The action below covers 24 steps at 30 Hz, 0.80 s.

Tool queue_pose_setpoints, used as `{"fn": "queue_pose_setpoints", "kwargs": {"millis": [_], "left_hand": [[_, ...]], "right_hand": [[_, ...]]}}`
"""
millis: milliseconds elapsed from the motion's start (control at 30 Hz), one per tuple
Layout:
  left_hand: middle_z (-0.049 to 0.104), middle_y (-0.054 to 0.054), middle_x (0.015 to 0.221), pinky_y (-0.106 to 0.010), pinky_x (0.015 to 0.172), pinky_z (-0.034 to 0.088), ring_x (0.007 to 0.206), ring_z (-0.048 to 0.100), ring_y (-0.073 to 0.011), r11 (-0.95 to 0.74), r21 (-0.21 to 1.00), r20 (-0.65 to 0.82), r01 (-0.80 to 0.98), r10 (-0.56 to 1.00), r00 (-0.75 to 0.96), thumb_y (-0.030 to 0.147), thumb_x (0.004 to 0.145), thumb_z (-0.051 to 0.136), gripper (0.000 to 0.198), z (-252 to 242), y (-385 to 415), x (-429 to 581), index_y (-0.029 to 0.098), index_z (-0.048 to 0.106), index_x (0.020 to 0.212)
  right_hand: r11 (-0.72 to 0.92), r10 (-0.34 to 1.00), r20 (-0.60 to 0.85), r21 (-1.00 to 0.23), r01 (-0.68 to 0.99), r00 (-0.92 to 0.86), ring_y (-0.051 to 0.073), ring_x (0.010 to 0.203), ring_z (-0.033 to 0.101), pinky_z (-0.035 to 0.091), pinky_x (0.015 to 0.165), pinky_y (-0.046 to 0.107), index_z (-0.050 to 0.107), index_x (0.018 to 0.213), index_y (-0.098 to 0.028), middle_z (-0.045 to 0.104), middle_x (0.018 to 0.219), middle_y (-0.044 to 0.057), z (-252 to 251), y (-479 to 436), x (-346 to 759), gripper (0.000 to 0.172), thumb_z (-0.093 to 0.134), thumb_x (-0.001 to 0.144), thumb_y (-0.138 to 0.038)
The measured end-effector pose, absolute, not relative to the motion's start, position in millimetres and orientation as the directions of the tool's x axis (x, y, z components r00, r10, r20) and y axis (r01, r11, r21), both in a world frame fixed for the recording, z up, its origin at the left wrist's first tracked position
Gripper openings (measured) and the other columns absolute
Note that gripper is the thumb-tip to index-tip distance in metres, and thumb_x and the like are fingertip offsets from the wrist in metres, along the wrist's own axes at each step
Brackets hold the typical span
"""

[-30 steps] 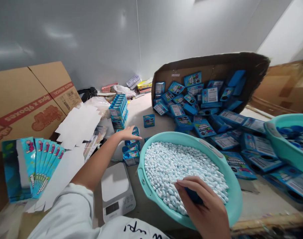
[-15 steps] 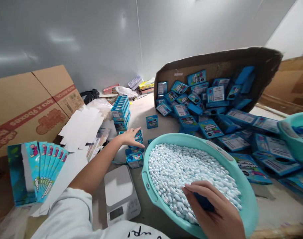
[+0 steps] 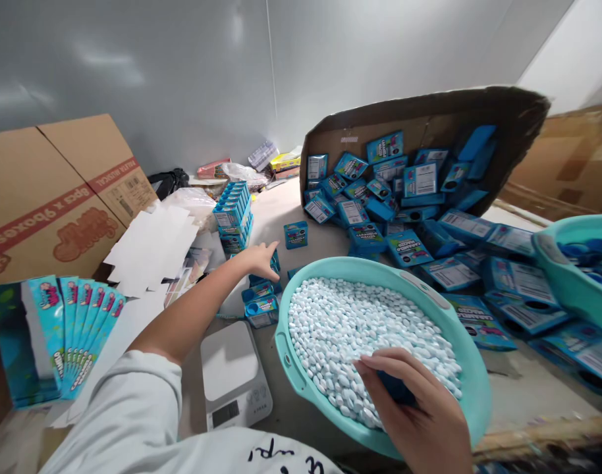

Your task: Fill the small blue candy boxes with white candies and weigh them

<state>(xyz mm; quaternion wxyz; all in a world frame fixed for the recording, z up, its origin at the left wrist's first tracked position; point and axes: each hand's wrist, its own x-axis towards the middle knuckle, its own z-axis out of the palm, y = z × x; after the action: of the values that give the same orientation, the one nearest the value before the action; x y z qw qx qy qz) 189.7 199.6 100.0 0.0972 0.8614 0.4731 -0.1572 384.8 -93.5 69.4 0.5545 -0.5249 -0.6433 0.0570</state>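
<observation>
My left hand [image 3: 262,261] is stretched over a row of small blue candy boxes [image 3: 260,308], fingers apart. It covers part of the boxes, and whether it touches one I cannot tell. Low over the white and pale blue candies [image 3: 365,336] in a turquoise basin [image 3: 294,368], my right hand [image 3: 424,415] is closed around a small dark blue object [image 3: 397,388], mostly hidden by the fingers. A single blue box [image 3: 296,235] stands beyond the left hand. Stacked blue boxes [image 3: 232,214] rise behind it.
A tipped carton [image 3: 429,105] spills blue boxes onto the table. Another turquoise basin [image 3: 552,243] at right holds dark blue pieces. A white scale [image 3: 234,375] lies near me. At left are a big carton [image 3: 44,191], white card sheets [image 3: 153,247] and flat blue packaging [image 3: 49,336].
The view has shifted slightly, so most things sit a little further left. My left hand's spread has narrowed over the boxes. My right hand keeps its hold above the candies.
</observation>
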Motion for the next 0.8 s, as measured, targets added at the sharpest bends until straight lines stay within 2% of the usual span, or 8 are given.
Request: {"fn": "queue_pose_setpoints", "kwargs": {"millis": [100,267,467,633,800], "left_hand": [[0.050,-0.021,0.148,-0.041,0.096,0.053,0.128,0.060,-0.0399,-0.581,0.018,-0.315,0.814,0.769,0.556,0.057,0.066,0.076,0.125,104.4,197.2,187.0,0.020,0.009,0.165],[0.049,-0.018,0.148,-0.038,0.099,0.052,0.131,0.057,-0.0381,-0.613,-0.008,-0.239,0.790,0.768,0.594,0.054,0.068,0.075,0.119,122.0,198.6,180.9,0.022,0.013,0.164],[0.049,-0.020,0.148,-0.041,0.102,0.049,0.129,0.057,-0.0407,-0.596,-0.083,-0.182,0.798,0.797,0.576,0.056,0.066,0.076,0.119,153.8,218.0,151.7,0.017,0.018,0.163],[0.054,-0.020,0.141,-0.042,0.099,0.050,0.122,0.062,-0.0414,-0.548,-0.204,-0.204,0.811,0.834,0.512,0.058,0.066,0.076,0.118,164.3,226.3,125.1,0.016,0.022,0.162],[0.053,-0.020,0.142,-0.042,0.098,0.051,0.124,0.060,-0.0417,-0.570,-0.213,-0.247,0.794,0.817,0.520,0.058,0.066,0.076,0.119,154.7,220.8,118.5,0.017,0.020,0.163]], "right_hand": [[0.443,0.743,0.648,-0.663,0.604,0.168,0.011,0.068,0.064,0.053,0.064,0.022,0.065,0.093,-0.025,0.066,0.083,-0.001,69.3,-94.2,385.1,0.018,0.067,0.090,-0.008],[0.442,0.752,0.634,-0.688,0.575,0.181,0.012,0.065,0.065,0.053,0.061,0.022,0.067,0.091,-0.025,0.067,0.080,0.000,71.4,-92.7,385.2,0.016,0.067,0.089,-0.008],[0.443,0.740,0.640,-0.695,0.566,0.207,0.013,0.062,0.064,0.053,0.057,0.022,0.067,0.086,-0.024,0.068,0.077,0.000,73.7,-90.8,386.8,0.015,0.067,0.088,-0.009],[0.460,0.731,0.655,-0.681,0.569,0.192,0.013,0.064,0.065,0.054,0.060,0.022,0.066,0.089,-0.024,0.068,0.078,0.000,72.3,-89.9,387.0,0.016,0.067,0.088,-0.008],[0.472,0.727,0.659,-0.684,0.557,0.193,0.013,0.064,0.066,0.054,0.057,0.022,0.068,0.090,-0.024,0.069,0.078,0.001,73.0,-88.8,386.6,0.015,0.067,0.089,-0.010]]}}
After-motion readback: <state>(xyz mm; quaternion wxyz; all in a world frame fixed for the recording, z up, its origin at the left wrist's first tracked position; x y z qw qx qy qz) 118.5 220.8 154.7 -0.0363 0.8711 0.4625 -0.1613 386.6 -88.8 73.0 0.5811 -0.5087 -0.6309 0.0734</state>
